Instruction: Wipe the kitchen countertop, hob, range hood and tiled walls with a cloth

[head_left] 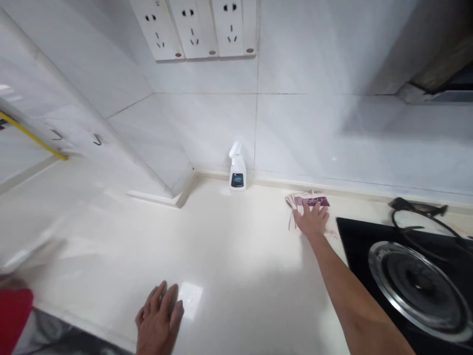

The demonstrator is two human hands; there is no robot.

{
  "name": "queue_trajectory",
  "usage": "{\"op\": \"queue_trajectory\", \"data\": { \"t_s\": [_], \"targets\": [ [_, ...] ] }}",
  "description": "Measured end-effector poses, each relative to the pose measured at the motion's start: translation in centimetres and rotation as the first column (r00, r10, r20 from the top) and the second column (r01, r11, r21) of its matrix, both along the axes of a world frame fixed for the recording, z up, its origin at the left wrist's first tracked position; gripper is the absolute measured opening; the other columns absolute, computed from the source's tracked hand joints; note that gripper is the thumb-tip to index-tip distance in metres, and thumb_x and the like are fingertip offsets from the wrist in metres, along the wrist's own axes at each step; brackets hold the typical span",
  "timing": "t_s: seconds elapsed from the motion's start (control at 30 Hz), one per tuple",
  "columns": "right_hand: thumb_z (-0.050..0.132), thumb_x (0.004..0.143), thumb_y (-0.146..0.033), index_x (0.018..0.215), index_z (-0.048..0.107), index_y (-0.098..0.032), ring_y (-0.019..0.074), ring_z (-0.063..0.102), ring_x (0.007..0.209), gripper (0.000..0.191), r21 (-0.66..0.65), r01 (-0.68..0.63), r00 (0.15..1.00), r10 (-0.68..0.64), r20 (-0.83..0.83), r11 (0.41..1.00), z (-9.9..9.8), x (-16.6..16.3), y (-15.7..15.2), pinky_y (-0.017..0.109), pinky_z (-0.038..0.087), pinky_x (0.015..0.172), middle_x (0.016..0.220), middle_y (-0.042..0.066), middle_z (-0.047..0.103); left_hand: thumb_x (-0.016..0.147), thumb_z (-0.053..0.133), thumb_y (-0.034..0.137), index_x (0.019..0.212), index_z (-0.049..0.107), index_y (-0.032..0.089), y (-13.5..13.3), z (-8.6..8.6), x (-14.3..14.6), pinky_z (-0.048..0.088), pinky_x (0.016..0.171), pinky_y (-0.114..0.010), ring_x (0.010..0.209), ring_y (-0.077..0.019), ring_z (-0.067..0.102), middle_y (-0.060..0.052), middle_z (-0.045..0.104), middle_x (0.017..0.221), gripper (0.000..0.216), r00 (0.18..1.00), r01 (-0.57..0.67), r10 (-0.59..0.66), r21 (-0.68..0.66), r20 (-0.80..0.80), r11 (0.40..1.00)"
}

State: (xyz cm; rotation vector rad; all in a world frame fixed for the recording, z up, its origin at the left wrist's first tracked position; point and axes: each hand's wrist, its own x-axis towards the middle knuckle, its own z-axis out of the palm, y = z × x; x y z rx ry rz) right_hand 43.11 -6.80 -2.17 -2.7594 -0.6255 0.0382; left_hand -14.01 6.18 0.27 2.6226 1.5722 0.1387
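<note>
Far back on the cream countertop (221, 256), the right hand (312, 219) lies flat, fingers spread, on a folded pale pink cloth with a maroon band (306, 200). The left hand (158, 318) rests open, palm down, at seven o'clock from the cloth. A white plastic spray bottle (237, 172) stands at ten o'clock.

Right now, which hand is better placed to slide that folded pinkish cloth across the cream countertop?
Probably the right hand: it lies flat on the folded pinkish cloth, beside the black glass hob. The left hand rests on the cream countertop near its front edge, well away from the cloth.
</note>
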Motion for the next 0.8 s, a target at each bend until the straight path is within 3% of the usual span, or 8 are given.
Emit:
{"op": "queue_trajectory", "data": {
  "t_s": [0.13,0.33,0.4,0.47,0.53,0.6,0.67,0.8],
  "targets": [
    [0.050,0.103,-0.045,0.161,0.043,-0.021,0.0504,0.012,0.155,0.064,-0.029,-0.155,0.988,0.155,-0.023,0.987,1.2,-3.0,6.9,0.068,0.012,0.122,0.170,0.020,0.019,0.100,0.041,0.045,0.138,0.065,0.028,-0.5,-0.1,0.0,0.037,0.113,-0.054,0.149,-0.0327,0.042,-0.011,0.051,0.159,0.047,1.000,0.004,-0.004,0.004,0.007,1.000],
    [0.055,0.103,-0.040,0.159,0.046,-0.024,0.0467,0.010,0.157,0.059,-0.039,-0.500,0.863,0.494,-0.103,0.865,4.0,-13.7,14.5,0.065,0.011,0.124,0.172,0.017,0.019,0.103,0.043,0.045,0.139,0.064,0.028,-0.6,-0.1,-0.5,0.038,0.111,-0.050,0.147,-0.0308,0.045,-0.010,0.053,0.157,0.045,0.999,0.026,-0.027,0.026,0.029,0.999],
    [0.058,0.102,-0.042,0.159,0.047,-0.025,0.0449,0.010,0.158,0.060,-0.032,-0.616,0.784,0.610,-0.116,0.787,4.5,-18.7,14.8,0.063,0.009,0.126,0.172,0.017,0.018,0.104,0.044,0.045,0.137,0.065,0.027,-0.5,-0.3,-0.7,0.040,0.108,-0.047,0.144,-0.0300,0.048,-0.010,0.056,0.154,0.043,0.997,0.050,-0.054,0.067,0.055,0.997],
    [0.060,0.101,-0.045,0.157,0.049,-0.026,0.0434,0.009,0.159,0.061,0.000,-0.744,0.664,0.740,-0.105,0.668,4.7,-24.0,13.5,0.060,0.007,0.127,0.172,0.015,0.018,0.105,0.044,0.043,0.136,0.066,0.026,-0.4,-0.6,-0.9,0.041,0.106,-0.045,0.141,-0.0289,0.051,-0.010,0.059,0.152,0.041,0.994,0.071,-0.080,0.113,0.074,0.991],
    [0.061,0.100,-0.048,0.157,0.049,-0.028,0.0417,0.006,0.159,0.062,0.050,-0.843,0.532,0.844,-0.065,0.535,4.5,-28.3,10.9,0.058,0.007,0.128,0.173,0.013,0.017,0.106,0.043,0.041,0.136,0.066,0.026,-0.3,-0.8,-0.9,0.041,0.105,-0.043,0.140,-0.0284,0.052,-0.010,0.060,0.150,0.041,0.991,0.090,-0.102,0.144,0.081,0.985],
    [0.062,0.099,-0.051,0.157,0.049,-0.030,0.0396,0.006,0.160,0.062,0.086,-0.882,0.462,0.886,-0.030,0.463,3.9,-30.3,7.2,0.057,0.008,0.129,0.173,0.011,0.017,0.107,0.042,0.040,0.135,0.067,0.025,-0.3,-0.8,-0.9,0.041,0.105,-0.044,0.139,-0.0286,0.053,-0.010,0.060,0.150,0.040,0.990,0.100,-0.114,0.159,0.084,0.982],
    [0.063,0.098,-0.052,0.155,0.051,-0.031,0.0387,0.008,0.160,0.062,0.080,-0.857,0.511,0.859,0.001,0.510,2.9,-29.5,2.9,0.056,0.011,0.129,0.173,0.010,0.020,0.107,0.042,0.039,0.135,0.067,0.025,-0.4,-0.8,-0.7,0.041,0.105,-0.045,0.139,-0.0297,0.052,-0.010,0.060,0.150,0.040,0.989,0.098,-0.114,0.164,0.091,0.982],
    [0.049,0.101,-0.048,0.150,0.058,-0.020,0.0431,0.008,0.159,0.057,-0.075,-0.545,0.829,0.550,0.104,0.835,0.5,-22.5,-7.0,0.061,0.019,0.126,0.170,0.016,0.025,0.106,0.044,0.040,0.135,0.067,0.024,-0.6,-0.7,-0.2,0.041,0.106,-0.047,0.141,-0.0315,0.050,-0.011,0.058,0.152,0.041,0.989,0.076,-0.092,0.136,0.117,0.988]
  ]
}}
